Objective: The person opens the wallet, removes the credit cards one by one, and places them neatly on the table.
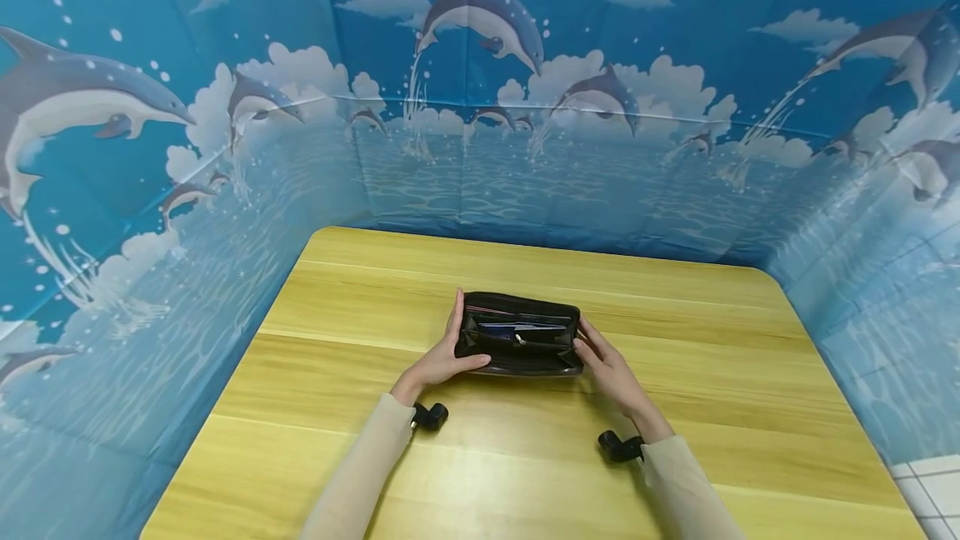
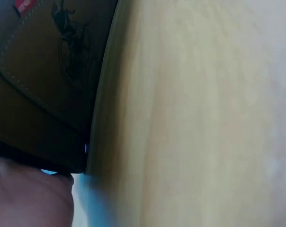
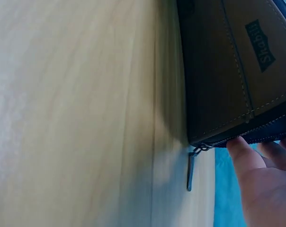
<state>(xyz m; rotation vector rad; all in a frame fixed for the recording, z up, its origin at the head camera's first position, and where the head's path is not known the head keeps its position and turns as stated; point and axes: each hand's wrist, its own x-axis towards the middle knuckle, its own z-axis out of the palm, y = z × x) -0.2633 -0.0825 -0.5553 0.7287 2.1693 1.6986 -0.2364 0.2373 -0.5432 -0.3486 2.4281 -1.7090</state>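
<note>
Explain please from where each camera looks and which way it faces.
Head: on the person's head, facing forward and down at the open wallet; left grip, right grip and sleeves show.
Left wrist: on that wrist, facing wallet's outside; part of left grip shows.
Right wrist: likewise, with right grip.
Both wrist views share wallet and table.

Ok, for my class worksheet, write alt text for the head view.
A person's left hand and right hand hold an open dark wallet at either end. They are at a yellow wood-grain table, with a blue dolphin-print backdrop behind it.
</note>
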